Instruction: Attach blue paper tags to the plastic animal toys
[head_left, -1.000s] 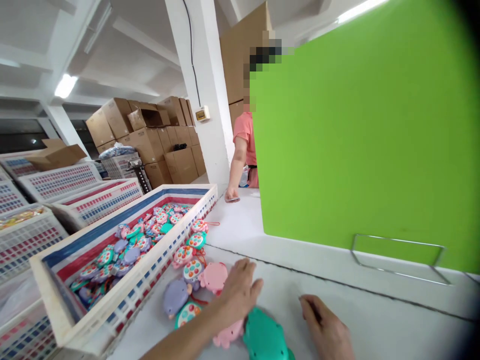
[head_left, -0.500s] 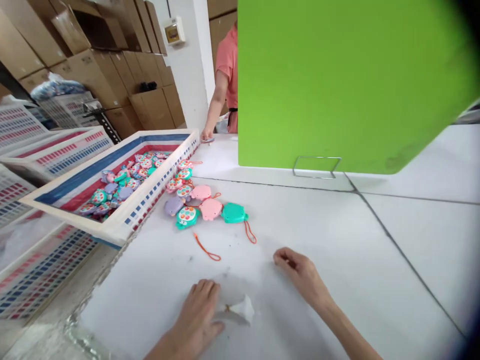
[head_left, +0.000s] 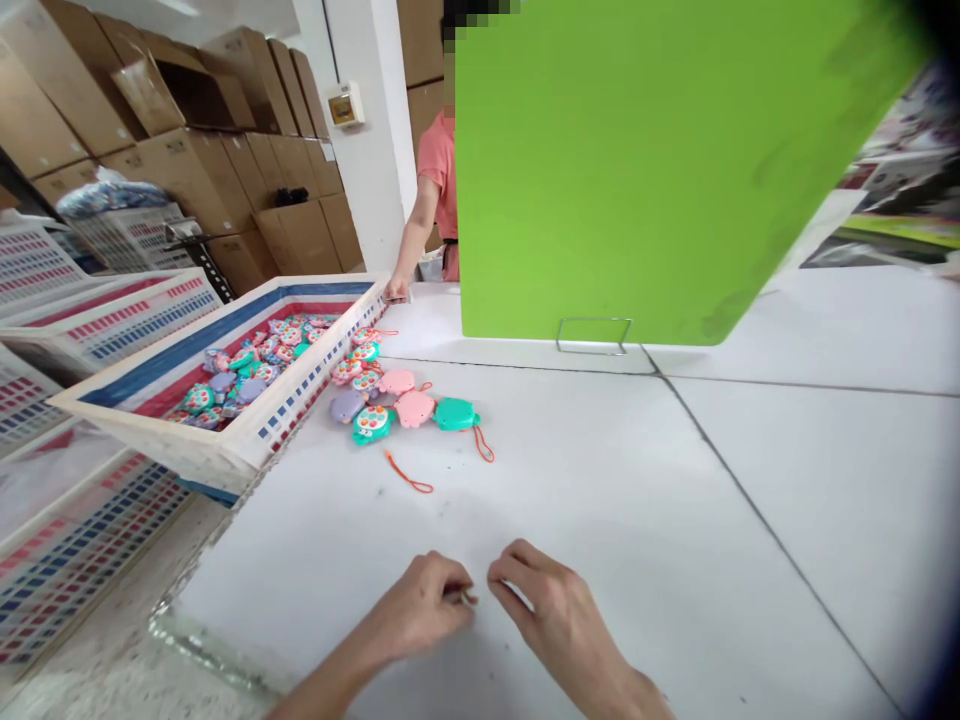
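Low over the white tabletop, my left hand (head_left: pixel 427 605) is closed in a pinch, with a small tan bit showing at its fingertips; its kind is too small to make out. Just to the right, my right hand (head_left: pixel 559 610) has its fingers bent and their tips together; whatever they hold, if anything, is hidden. A narrow gap separates the two hands. Ahead of them lies a loose orange cord loop (head_left: pixel 409 474). Farther off are a green turtle-shaped toy (head_left: pixel 457 414) with an orange cord, a pink toy (head_left: pixel 414 408) and several similar ones.
A white plastic basket (head_left: pixel 247 428) with a striped lining holds many such toys at the left. An upright green board (head_left: pixel 600 180) with a wire stand (head_left: pixel 594 336) blocks the back. Behind the table, a person in a pink top (head_left: pixel 437 165) reaches a hand toward the basket's corner.
My left hand has risen from the table and closed; the whitish scrap beside it no longer shows on the tabletop. My right hand has moved left and nearer, close to the left.
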